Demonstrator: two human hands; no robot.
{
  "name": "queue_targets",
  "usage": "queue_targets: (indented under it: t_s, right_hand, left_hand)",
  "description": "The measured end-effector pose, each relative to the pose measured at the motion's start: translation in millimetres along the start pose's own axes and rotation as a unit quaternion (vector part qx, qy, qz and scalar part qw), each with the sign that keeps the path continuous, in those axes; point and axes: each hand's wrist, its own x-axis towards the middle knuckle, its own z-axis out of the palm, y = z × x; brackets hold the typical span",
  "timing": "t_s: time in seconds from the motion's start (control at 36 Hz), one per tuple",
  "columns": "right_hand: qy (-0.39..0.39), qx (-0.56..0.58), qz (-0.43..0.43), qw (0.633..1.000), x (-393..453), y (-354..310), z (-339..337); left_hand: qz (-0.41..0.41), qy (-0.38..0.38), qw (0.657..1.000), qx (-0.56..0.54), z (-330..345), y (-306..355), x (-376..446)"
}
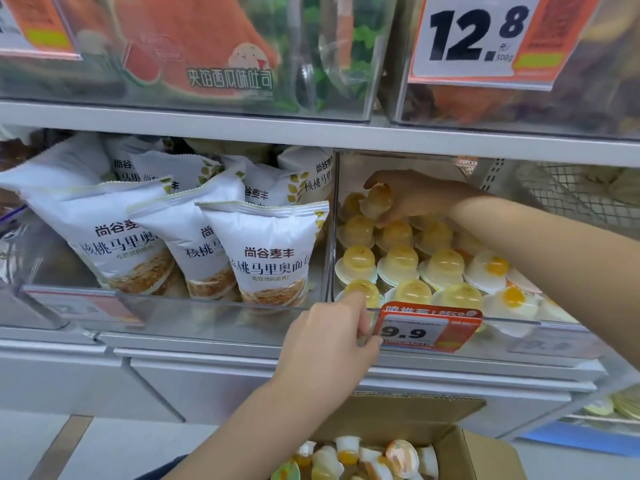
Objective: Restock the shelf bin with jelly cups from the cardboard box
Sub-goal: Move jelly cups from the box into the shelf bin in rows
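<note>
Jelly cups [398, 261] fill the clear shelf bin [512, 323] in rows, domes up, yellow ones left and middle, white egg-look ones at right. More cups lie loose in the open cardboard box [478, 445] below the shelf, bottom of view. Right arm reaches in from the right, across the bin to its back left; right hand [412, 195] curls thumb and fingers round one yellow cup [377, 202], tilted on its side just above the back row. Left arm comes up from bottom centre; left hand [332, 337] grips the bin's front rim, fingers hooked over the edge, thumb against the front just beside the red 9.9 price tag [433, 327]. Index tip is near a front-row cup; contact unclear. Left of the bin, white bread bags [266, 251] stand in the neighbouring bin. Above, a 12.8 price sign [474, 36].
</note>
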Motion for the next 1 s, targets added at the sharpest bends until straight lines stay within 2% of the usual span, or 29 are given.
queue_targets:
  t_s: [0.17, 0.31, 0.42, 0.53, 0.61, 0.72, 0.86, 0.92, 1.0]
  right_hand:
    - [0.090, 0.052, 0.021, 0.994, -45, 7, -3]
    - [0.188, 0.098, 0.020, 0.977, -142, -12, 3]
    - [0.253, 0.151, -0.023, 0.955, -226, -24, 27]
    - [0.285, 0.176, -0.031, 0.942, -280, -24, 78]
    - [0.221, 0.184, -0.004, 0.958, -299, -20, 136]
    - [0.008, 0.124, 0.029, 0.992, -308, -4, 229]
    - [-0.211, 0.082, 0.070, 0.972, -309, 6, 324]
    - [-0.262, 0.069, 0.084, 0.959, -309, 6, 349]
    - [-0.291, 0.061, 0.105, 0.949, -308, 9, 378]
  left_hand:
    - [0.017, -0.027, 0.999, -0.030, -2, -6, -1]
    - [0.034, -0.069, 0.995, -0.061, -4, -9, -10]
    - [0.000, -0.108, 0.976, -0.189, -5, -7, -28]
    - [-0.015, -0.136, 0.979, -0.150, 15, -18, -45]
    - [-0.032, -0.172, 0.976, -0.131, 48, -29, -60]
    - [-0.031, -0.259, 0.965, 0.010, 112, -61, -88]
    - [-0.028, -0.393, 0.903, 0.172, 182, -98, -135]
    - [-0.042, -0.417, 0.888, 0.189, 202, -111, -148]
    - [-0.082, -0.439, 0.879, 0.168, 226, -128, -162]
